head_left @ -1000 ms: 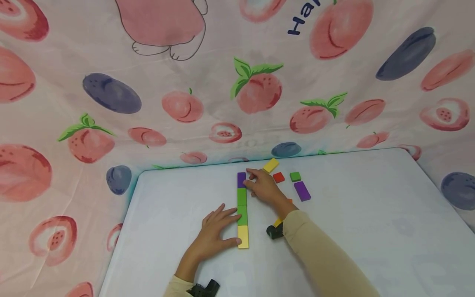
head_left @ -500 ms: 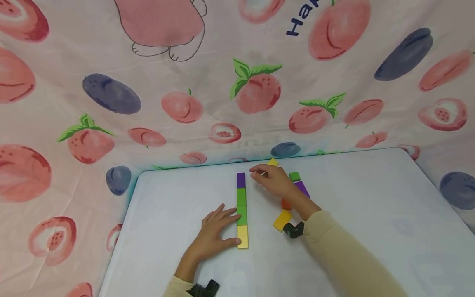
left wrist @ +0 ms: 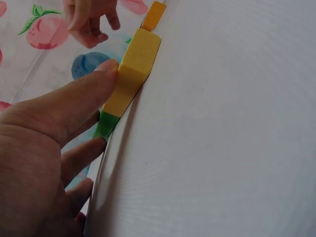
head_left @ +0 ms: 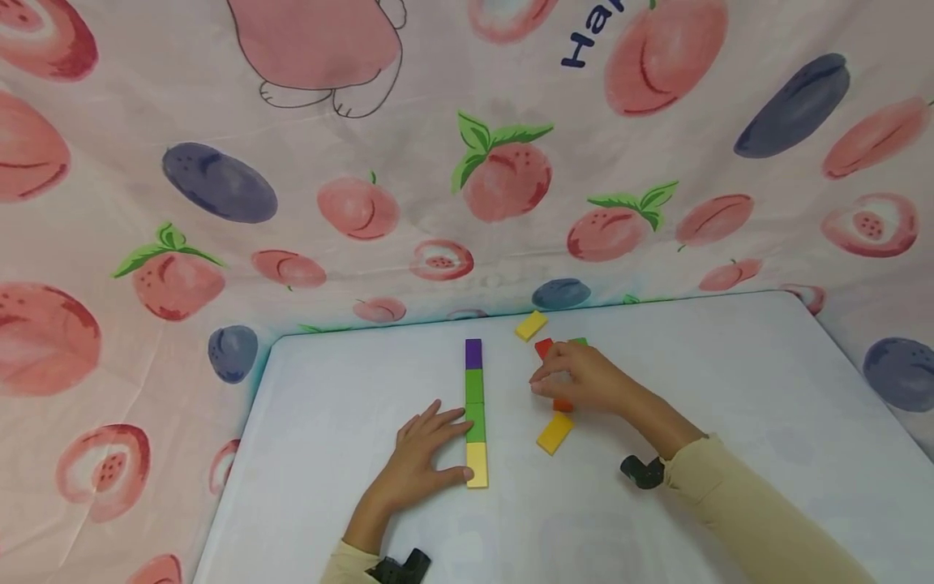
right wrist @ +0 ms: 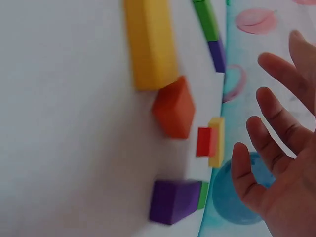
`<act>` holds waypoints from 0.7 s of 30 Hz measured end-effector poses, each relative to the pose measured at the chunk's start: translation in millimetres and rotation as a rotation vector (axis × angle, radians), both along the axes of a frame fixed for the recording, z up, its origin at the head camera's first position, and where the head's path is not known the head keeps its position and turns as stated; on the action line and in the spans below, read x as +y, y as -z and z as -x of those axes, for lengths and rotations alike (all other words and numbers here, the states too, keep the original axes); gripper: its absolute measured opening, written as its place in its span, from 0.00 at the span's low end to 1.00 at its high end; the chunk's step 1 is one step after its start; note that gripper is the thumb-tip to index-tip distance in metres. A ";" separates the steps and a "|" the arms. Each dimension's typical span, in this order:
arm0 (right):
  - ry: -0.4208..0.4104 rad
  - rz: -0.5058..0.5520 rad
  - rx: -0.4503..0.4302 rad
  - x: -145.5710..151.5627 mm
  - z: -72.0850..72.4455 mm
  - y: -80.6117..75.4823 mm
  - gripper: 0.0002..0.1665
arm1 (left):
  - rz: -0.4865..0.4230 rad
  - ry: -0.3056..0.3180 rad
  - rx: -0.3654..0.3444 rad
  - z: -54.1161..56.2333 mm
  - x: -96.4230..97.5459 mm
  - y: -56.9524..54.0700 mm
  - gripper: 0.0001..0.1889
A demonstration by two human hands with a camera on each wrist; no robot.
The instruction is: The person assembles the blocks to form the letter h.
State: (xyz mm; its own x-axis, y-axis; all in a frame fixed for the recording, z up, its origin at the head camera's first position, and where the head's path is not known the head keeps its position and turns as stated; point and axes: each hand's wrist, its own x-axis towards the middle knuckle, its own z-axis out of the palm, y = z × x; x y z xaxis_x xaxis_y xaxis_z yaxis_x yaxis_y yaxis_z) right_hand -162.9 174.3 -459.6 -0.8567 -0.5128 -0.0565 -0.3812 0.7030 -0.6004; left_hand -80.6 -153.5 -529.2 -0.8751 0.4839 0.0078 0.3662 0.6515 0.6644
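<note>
A straight row of blocks runs away from me: a pale yellow block (head_left: 477,469) nearest, two green blocks (head_left: 474,386) beyond it, and a purple block (head_left: 473,354) at the far end. My left hand (head_left: 416,466) lies on the left of this row, thumb against the yellow block and a finger at the nearer green one. Over the loose blocks hovers my right hand (head_left: 584,380), fingers loosely bent and holding nothing. Beneath it show an orange block (head_left: 563,405) and a red block (head_left: 543,348). A loose purple block (right wrist: 170,200), hidden in the head view, appears in the right wrist view.
A loose yellow block (head_left: 555,433) lies close in front of the orange one. Another yellow block (head_left: 531,325) sits near the back edge of the white table (head_left: 730,389), and a small green block (head_left: 579,341) peeks out behind the right hand. A fruit-print cloth (head_left: 409,146) hangs behind.
My right hand has left the purple end of the row and moved right and toward me, over the loose blocks. The left hand and the row have stayed in place.
</note>
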 end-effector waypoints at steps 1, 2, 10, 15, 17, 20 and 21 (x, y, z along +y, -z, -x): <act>-0.020 -0.013 0.004 2.8 -2.4 1.6 0.10 | 0.000 -0.001 -0.002 0.1 0.0 -0.1 0.36; -0.033 -0.028 0.001 4.9 -4.8 3.2 0.09 | -0.001 -0.002 -0.004 0.1 -0.1 0.0 0.36; -0.118 -0.115 0.006 17.7 -19.8 17.1 0.11 | -0.011 0.002 -0.010 -0.2 -0.7 0.3 0.36; -0.142 -0.156 0.044 20.6 -21.3 22.7 0.13 | -0.015 0.001 -0.009 -0.5 -0.6 0.7 0.36; -0.143 -0.171 0.052 20.8 -21.5 23.9 0.13 | -0.015 0.000 -0.007 -0.4 -0.3 0.7 0.36; -0.139 -0.188 0.064 21.1 -21.9 25.2 0.14 | -0.013 0.000 -0.005 -0.3 0.0 0.7 0.36; -0.138 -0.190 0.070 21.1 -22.0 25.5 0.14 | -0.014 -0.001 -0.003 -0.4 0.0 0.5 0.36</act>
State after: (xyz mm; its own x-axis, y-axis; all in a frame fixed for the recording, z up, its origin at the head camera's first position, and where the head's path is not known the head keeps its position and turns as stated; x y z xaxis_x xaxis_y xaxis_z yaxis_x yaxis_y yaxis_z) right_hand -140.9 195.4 -485.2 -0.7847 -0.6108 -0.1060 -0.5172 0.7393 -0.4312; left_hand -80.2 -153.4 -529.6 -0.8754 0.4833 0.0122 0.3639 0.6420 0.6748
